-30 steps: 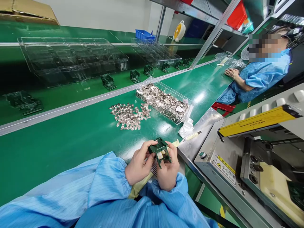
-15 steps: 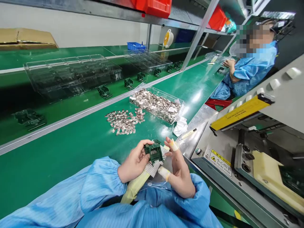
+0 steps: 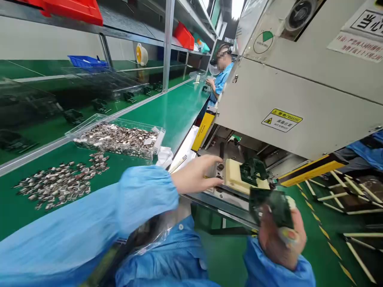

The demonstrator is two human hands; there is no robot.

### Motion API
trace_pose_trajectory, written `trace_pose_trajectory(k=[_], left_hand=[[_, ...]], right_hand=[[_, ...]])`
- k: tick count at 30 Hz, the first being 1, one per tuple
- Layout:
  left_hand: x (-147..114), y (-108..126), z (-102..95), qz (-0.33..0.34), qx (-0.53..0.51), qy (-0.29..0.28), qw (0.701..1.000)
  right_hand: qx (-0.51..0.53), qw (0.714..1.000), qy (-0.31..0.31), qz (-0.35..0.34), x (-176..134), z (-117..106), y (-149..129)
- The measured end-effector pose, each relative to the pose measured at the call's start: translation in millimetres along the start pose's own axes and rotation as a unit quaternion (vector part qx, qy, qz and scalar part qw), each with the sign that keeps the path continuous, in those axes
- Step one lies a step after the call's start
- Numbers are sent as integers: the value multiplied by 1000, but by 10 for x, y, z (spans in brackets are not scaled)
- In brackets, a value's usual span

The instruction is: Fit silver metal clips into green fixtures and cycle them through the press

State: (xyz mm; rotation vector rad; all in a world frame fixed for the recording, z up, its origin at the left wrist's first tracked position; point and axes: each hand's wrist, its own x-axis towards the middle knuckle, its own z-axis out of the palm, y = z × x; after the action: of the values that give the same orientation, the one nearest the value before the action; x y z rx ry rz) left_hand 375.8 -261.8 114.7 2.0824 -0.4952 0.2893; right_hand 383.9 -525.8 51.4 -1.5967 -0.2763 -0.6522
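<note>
My left hand (image 3: 196,175) reaches out at the front of the machine, thumb and fingers apart, holding nothing. Its fingertips are beside a cream fixture block (image 3: 235,175). On that block sits a dark green moulded plastic part (image 3: 254,170). At the lower right, my right hand (image 3: 283,239), with wrapped fingertips, grips a dark green plastic housing (image 3: 269,205), blurred by motion. To the left, small metal clips (image 3: 62,181) lie loose in a pile on the green bench. Behind the pile, a clear tray (image 3: 160,143) is full of the same kind of pieces.
The grey machine (image 3: 299,87) rises on the right, with yellow bars (image 3: 312,170) beside its opening. White tissue (image 3: 164,156) and a pen-like tool (image 3: 178,164) lie near the bench edge. A co-worker (image 3: 221,75) sits farther along. Pale-tubed frames (image 3: 344,195) stand on the floor at right.
The view has swung right, toward the machine. The green housing, earlier before me in my left hand, is now in my right hand at lower right. My left hand has reached to the fixture.
</note>
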Motion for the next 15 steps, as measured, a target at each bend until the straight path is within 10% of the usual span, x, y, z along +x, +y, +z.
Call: trace_pose_trajectory(k=[4,8,12,15], left_hand=[[682,88,608,30,13,-23,999],[994,130,885,-19,-38,-29,999],[872,72,658,-50,-189,68,978],[488,-9,271,-87,-267,81,956]], right_hand=[[35,985,166,18,229,-313,110],[1,985,170,-16,466,-373,166],[1,992,117,-50,794,-222,248],[-42,998,-41,-34,1008,-63,319]])
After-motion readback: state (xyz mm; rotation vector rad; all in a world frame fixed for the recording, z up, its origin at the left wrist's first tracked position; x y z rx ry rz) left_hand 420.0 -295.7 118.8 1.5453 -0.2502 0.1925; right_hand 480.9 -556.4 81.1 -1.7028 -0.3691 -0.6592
